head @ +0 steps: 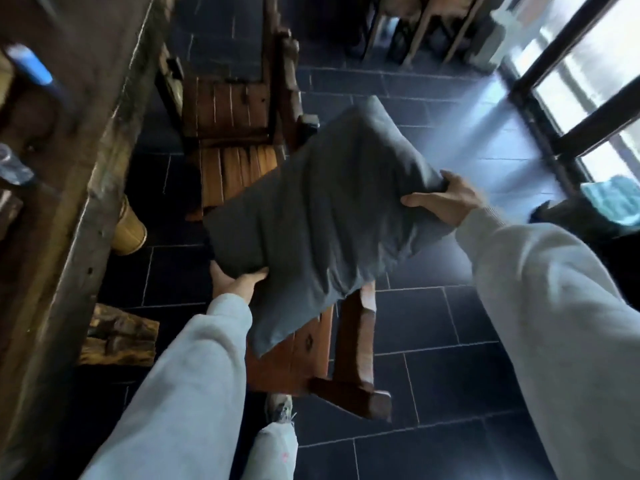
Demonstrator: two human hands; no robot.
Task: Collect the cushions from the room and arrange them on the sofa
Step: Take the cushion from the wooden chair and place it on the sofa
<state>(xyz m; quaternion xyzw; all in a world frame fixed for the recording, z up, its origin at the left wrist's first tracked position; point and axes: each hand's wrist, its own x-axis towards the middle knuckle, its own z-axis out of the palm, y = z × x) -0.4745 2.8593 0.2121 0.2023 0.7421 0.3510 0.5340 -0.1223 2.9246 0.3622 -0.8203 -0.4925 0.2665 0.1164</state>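
A large grey cushion [322, 216] hangs in the air in front of me, tilted and creased. My left hand [233, 282] grips its lower left edge from underneath. My right hand [446, 199] pinches its right corner, thumb on top. The cushion is lifted above the seat of a reddish wooden chair [311, 355], part of which it hides. No sofa is in view.
A long rough wooden table [86, 168] runs along the left. A second wooden chair [239, 109] stands beyond the cushion. A tan cylinder [130, 233] and a wood block [119, 336] sit under the table. Glass doors [581, 81] are at right; a turquoise cloth [613, 199] lies nearby. Dark tiled floor [450, 317].
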